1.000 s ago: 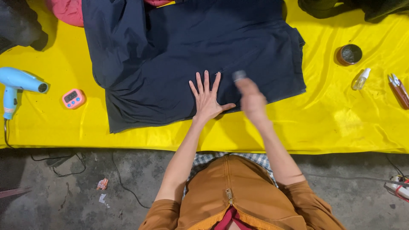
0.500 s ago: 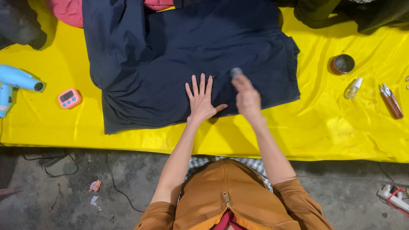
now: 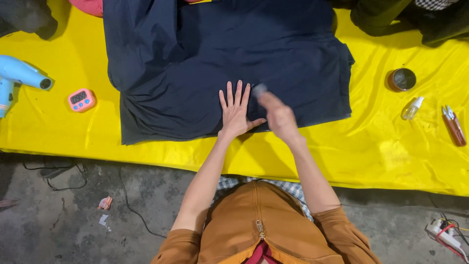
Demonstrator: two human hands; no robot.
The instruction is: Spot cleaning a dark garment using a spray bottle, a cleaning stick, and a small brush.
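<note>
A dark navy garment (image 3: 215, 54) lies spread on a yellow sheet (image 3: 381, 146). My left hand (image 3: 236, 110) rests flat on the garment's lower part, fingers spread. My right hand (image 3: 276, 113) is just to its right over the same cloth, blurred with motion, closed around a small grey object (image 3: 259, 89) that sticks out past the fingers; what the object is cannot be made out.
A light blue hair dryer (image 3: 17, 78) and a small pink timer (image 3: 81, 99) lie at the left. At the right are a round dark tin (image 3: 402, 79), a small clear spray bottle (image 3: 413, 108) and a reddish tool (image 3: 454, 125). A power strip (image 3: 447, 234) sits on the concrete floor.
My right hand has shifted slightly left and down over the garment, next to the left hand, which stays pressed flat. The view has drifted a little.
</note>
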